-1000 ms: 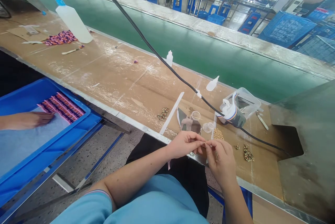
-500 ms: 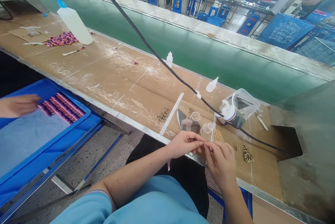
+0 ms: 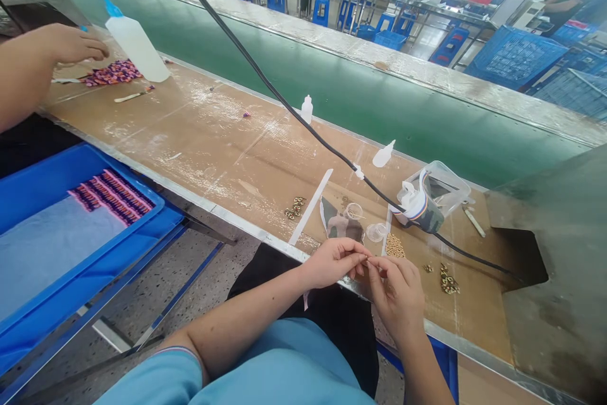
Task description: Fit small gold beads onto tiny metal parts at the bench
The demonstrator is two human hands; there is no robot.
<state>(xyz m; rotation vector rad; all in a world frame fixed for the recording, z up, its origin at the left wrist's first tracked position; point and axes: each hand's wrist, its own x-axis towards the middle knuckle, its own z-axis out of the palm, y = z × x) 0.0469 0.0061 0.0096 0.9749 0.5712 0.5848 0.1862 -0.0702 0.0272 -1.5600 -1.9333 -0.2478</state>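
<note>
My left hand [image 3: 336, 261] and my right hand [image 3: 397, 285] meet at the bench's near edge, fingertips pinched together. Whatever sits between them is too small to make out. Just beyond my fingers lie a torn dark, shiny sheet [image 3: 339, 222], a small clear round dish [image 3: 353, 211] and another clear dish [image 3: 376, 232]. A patch of small tan beads [image 3: 394, 246] is close to my right hand. Farther right are small dark-and-gold pieces [image 3: 448, 280], with a like cluster [image 3: 294, 208] left of the white tape strip [image 3: 310, 208].
A black cable [image 3: 284, 102] hangs across the bench. Along the back stand a large bottle [image 3: 137, 48] and small white bottles [image 3: 307, 108]. A clear box [image 3: 446, 187] is at right. Far left, a co-worker's hand [image 3: 71, 45] is over pink-purple pieces [image 3: 114, 72], above a blue tray [image 3: 156, 199].
The co-worker's hand has gone from the blue tray up to the pile of pink-purple pieces. My own hands have shifted very slightly left, still pinched together.
</note>
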